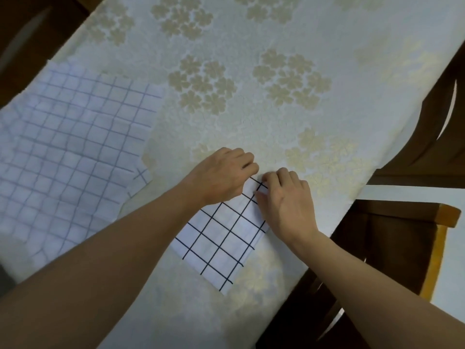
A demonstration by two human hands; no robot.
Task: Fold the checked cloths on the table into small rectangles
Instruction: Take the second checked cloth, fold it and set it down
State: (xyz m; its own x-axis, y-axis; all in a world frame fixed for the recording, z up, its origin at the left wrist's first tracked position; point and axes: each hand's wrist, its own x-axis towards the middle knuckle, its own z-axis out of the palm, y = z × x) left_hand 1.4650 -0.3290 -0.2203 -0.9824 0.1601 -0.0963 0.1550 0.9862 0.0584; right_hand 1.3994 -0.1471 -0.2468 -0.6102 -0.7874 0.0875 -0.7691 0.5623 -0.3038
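There, left hand (224, 172) and right hand (286, 197) both pinch the far corner of the folded cloth (221, 250) by the right edge of the tabletop (251, 122) with fingers curled, and its length runs back toward the person — the spread cloth (70, 147) waits at the left edge.

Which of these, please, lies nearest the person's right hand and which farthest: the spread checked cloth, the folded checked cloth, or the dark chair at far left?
1. folded checked cloth: gripped by the right hand, under it.
2. spread checked cloth: on the table's left side.
3. dark chair: beyond the table's far left corner.
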